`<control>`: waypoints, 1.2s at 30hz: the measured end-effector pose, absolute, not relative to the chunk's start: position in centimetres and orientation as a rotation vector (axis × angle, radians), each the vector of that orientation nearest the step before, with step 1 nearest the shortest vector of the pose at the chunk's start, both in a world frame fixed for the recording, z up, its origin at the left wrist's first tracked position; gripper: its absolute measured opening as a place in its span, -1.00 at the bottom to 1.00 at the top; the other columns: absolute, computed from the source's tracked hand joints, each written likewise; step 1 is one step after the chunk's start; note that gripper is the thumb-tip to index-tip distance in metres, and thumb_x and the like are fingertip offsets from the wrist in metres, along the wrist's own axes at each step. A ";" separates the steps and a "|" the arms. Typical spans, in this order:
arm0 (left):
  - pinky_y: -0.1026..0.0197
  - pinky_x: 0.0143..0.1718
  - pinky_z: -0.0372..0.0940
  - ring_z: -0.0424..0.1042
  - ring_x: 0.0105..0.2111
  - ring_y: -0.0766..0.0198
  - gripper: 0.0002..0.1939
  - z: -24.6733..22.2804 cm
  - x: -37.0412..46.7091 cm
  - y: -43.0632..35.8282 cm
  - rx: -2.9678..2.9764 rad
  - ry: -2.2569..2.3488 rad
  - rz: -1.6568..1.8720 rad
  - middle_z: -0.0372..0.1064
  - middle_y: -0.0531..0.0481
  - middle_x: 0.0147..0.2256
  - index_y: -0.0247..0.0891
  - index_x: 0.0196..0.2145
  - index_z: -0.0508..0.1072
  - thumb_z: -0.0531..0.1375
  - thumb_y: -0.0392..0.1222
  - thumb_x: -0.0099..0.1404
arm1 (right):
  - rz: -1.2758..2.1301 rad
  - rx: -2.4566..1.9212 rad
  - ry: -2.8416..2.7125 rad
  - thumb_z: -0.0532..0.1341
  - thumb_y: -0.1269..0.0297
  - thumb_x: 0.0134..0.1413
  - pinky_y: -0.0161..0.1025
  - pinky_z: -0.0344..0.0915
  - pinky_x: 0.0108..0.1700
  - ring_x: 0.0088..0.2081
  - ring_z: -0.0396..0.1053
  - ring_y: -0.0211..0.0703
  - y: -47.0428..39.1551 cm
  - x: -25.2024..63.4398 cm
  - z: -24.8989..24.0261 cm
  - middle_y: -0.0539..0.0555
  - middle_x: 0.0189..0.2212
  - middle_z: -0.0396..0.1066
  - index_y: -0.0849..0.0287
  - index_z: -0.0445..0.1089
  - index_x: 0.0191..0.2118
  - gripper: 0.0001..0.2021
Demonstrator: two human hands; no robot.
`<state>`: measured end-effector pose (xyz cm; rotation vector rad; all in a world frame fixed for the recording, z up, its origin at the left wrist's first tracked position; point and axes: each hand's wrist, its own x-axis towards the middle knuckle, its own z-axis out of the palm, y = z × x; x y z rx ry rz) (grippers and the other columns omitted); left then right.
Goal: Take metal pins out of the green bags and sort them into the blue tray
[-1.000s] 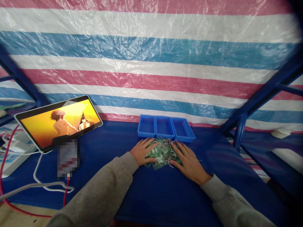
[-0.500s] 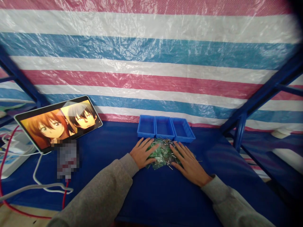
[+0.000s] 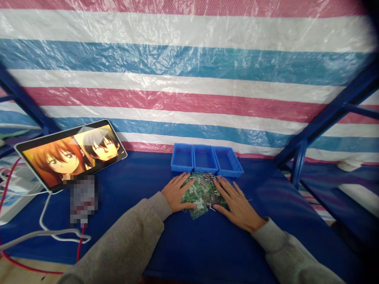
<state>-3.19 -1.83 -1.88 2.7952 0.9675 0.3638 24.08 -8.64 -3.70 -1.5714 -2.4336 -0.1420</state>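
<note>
A pile of small clear-green plastic pieces and thin metal pins point(image 3: 201, 192) lies on the blue table point(image 3: 207, 244). My left hand point(image 3: 177, 193) rests on the pile's left edge, fingers spread. On the right edge lies my right hand point(image 3: 237, 203), also with its fingers apart. Neither hand grips anything. Just behind the pile stand three joined blue trays point(image 3: 205, 158) side by side, with no contents visible in them. What lies beneath the fingers is hidden.
At the left a tablet point(image 3: 71, 156) leans with pictures on its screen. White and red cables point(image 3: 44, 217) run beside it, near a white power strip point(image 3: 17, 201). Blue frame bars point(image 3: 299, 163) rise at the right, before a striped sheet point(image 3: 189, 102).
My left thumb has shifted slightly, and a clear-green piece at the pile's front now sticks out further toward me. The right hand is almost unmoved. The view has shifted slightly.
</note>
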 end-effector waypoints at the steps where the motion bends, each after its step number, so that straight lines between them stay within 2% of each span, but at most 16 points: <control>1: -0.15 0.21 -0.10 -0.17 0.26 -0.11 -0.05 -2.0 -3.2 -1.9 2.783 0.993 0.363 -0.18 -0.20 0.28 -0.20 0.26 -0.05 -0.01 0.44 0.08 | -0.144 -1.595 -2.433 -0.03 -0.13 0.15 0.17 -0.15 0.23 0.30 -0.26 0.08 -8.7 24.2 -3.7 0.13 0.31 -0.24 0.10 -0.27 0.32 -0.26; 6: -0.20 0.20 -0.09 -0.20 0.27 -0.14 -0.11 -2.7 -3.4 -1.8 2.741 1.035 0.367 -0.23 -0.13 0.29 -0.11 0.27 -0.09 0.00 0.39 0.12 | -0.090 -1.684 -2.398 -0.03 -0.16 0.13 0.24 -0.10 0.19 0.30 -0.29 0.14 -8.9 24.3 -3.9 0.09 0.32 -0.28 0.00 -0.27 0.32 -0.27; 12: -0.14 0.21 -0.04 -0.18 0.27 -0.09 -0.25 -2.8 -2.9 -2.0 2.730 0.965 0.372 -0.24 -0.20 0.29 -0.21 0.27 -0.08 0.00 0.20 0.26 | -0.035 -1.676 -2.359 -0.04 -0.10 0.17 0.22 -0.09 0.20 0.30 -0.28 0.12 -8.6 24.0 -4.6 0.09 0.32 -0.26 0.01 -0.26 0.32 -0.31; 16: -0.05 0.23 0.00 -0.18 0.28 0.03 -0.31 -2.7 -1.7 -2.2 2.706 0.936 0.395 -0.14 -0.19 0.27 -0.26 0.27 -0.09 0.01 0.08 0.31 | 0.030 -1.597 -2.357 -0.04 -0.04 0.21 0.11 -0.06 0.23 0.31 -0.30 0.07 -8.3 23.5 -4.5 0.12 0.32 -0.28 0.09 -0.27 0.32 -0.33; 20: 0.02 0.23 0.04 -0.09 0.26 0.11 -0.42 -2.8 -1.3 -2.0 2.689 0.947 0.460 -0.01 -0.17 0.23 -0.28 0.24 0.01 -0.02 0.00 0.35 | 0.065 -1.541 -2.334 -0.05 0.02 0.23 0.03 -0.04 0.25 0.31 -0.30 0.01 -8.0 23.0 -4.5 0.11 0.31 -0.23 0.12 -0.25 0.32 -0.36; 24: 0.03 0.21 0.09 0.02 0.22 0.12 -0.44 -2.7 -1.8 -1.6 2.701 0.909 0.559 0.06 -0.18 0.20 -0.27 0.21 0.09 -0.01 0.03 0.33 | 0.036 -1.531 -2.294 -0.03 0.03 0.22 -0.01 -0.02 0.26 0.30 -0.22 -0.01 -7.9 22.9 -4.5 0.11 0.30 -0.18 0.11 -0.22 0.32 -0.37; 29: -0.06 0.10 0.17 0.11 0.17 0.01 -0.39 -2.3 -2.6 -1.7 2.768 0.998 0.649 0.01 -0.23 0.20 -0.18 0.17 0.18 0.03 0.17 0.26 | -0.067 -1.587 -2.259 0.00 -0.01 0.19 0.08 -0.05 0.24 0.30 -0.21 0.08 -8.2 23.0 -4.2 0.12 0.32 -0.29 0.09 -0.18 0.31 -0.35; 32: -0.07 0.11 0.14 0.09 0.18 0.01 -0.41 -2.3 -2.7 -1.7 2.869 0.993 0.611 0.05 -0.20 0.20 -0.17 0.17 0.18 0.01 0.17 0.27 | -0.098 -1.634 -2.280 -0.02 -0.04 0.19 0.16 -0.09 0.23 0.30 -0.27 0.10 -8.5 23.0 -4.1 0.11 0.32 -0.29 0.05 -0.22 0.32 -0.34; 36: -0.05 0.18 0.02 -0.01 0.23 0.06 -0.42 -2.3 -2.3 -2.0 2.981 1.007 0.521 0.11 -0.09 0.18 -0.19 0.19 0.13 -0.01 0.13 0.30 | -0.095 -1.681 -2.319 -0.06 -0.05 0.20 0.16 -0.06 0.22 0.30 -0.28 0.10 -8.6 22.9 -4.4 0.12 0.32 -0.28 0.05 -0.30 0.32 -0.33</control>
